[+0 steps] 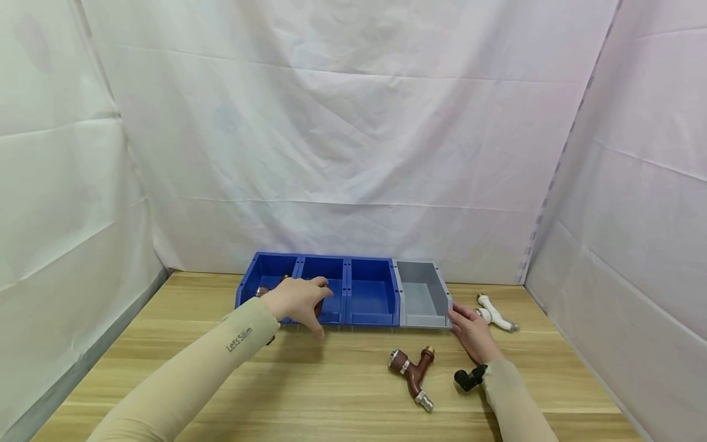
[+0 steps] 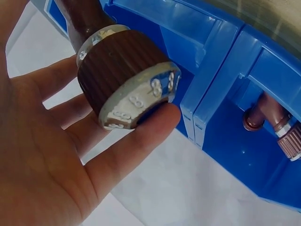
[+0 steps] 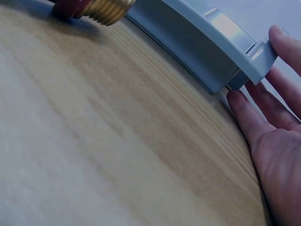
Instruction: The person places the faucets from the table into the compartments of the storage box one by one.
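Note:
My left hand (image 1: 298, 301) is over the second blue bin from the left. It holds a brown tap (image 2: 122, 75) by its ribbed knob, with one fingertip against the knob's silvery end. Part of the tap's body runs out of the left wrist view. Another brown tap (image 2: 277, 117) lies in the leftmost blue bin (image 1: 276, 261). At the right end of the row, my right hand (image 1: 472, 331) touches the front corner of the grey bin (image 1: 422, 320) with extended fingers (image 3: 244, 110).
A brown tap (image 1: 414, 374) with a brass thread lies on the wooden table (image 1: 342, 393) in front of the bins. To the right of the grey bin is a white tap (image 1: 497, 316). A black elbow-shaped tap (image 1: 469, 377) lies beside my right wrist. White curtains (image 1: 331, 153) surround the table.

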Demonstrator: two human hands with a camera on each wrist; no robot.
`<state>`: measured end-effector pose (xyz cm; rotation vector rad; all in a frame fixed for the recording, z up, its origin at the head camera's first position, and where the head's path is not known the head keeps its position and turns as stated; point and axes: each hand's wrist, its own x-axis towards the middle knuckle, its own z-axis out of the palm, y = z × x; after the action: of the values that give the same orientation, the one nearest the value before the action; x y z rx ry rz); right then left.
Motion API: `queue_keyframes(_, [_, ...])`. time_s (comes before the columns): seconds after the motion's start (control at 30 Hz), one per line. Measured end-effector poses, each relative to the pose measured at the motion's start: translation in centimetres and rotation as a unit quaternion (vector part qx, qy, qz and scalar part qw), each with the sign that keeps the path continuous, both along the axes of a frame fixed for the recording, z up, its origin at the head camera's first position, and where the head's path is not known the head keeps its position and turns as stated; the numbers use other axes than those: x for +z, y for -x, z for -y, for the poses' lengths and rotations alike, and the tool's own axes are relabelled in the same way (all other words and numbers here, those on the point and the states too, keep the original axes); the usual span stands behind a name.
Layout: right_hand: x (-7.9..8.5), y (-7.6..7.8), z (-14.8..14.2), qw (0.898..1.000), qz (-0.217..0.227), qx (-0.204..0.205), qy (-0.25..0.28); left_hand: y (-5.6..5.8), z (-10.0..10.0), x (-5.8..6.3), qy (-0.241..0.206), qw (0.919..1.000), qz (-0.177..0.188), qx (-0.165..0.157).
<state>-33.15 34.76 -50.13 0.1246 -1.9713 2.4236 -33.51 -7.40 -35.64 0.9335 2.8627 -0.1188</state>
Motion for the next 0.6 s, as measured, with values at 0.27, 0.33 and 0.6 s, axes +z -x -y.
queue_keyframes(0.27, [-0.20,0.14,-0.10,1.000,-0.009,-0.006,0.004,0.17,-0.04,0.27,0.001,1.0000,-0.001,0.000])
queue_keyframes(0.33, [-0.25,0.14,-0.06,1.000,-0.008,-0.005,0.008,0.19,-0.02,0.27,0.000,1.0000,0.000,-0.001])
queue_keyframes(0.6, [-0.40,0.19,0.13,1.000,-0.010,0.000,0.008,0.29,0.16,0.33,-0.002,1.0000,-0.003,0.001])
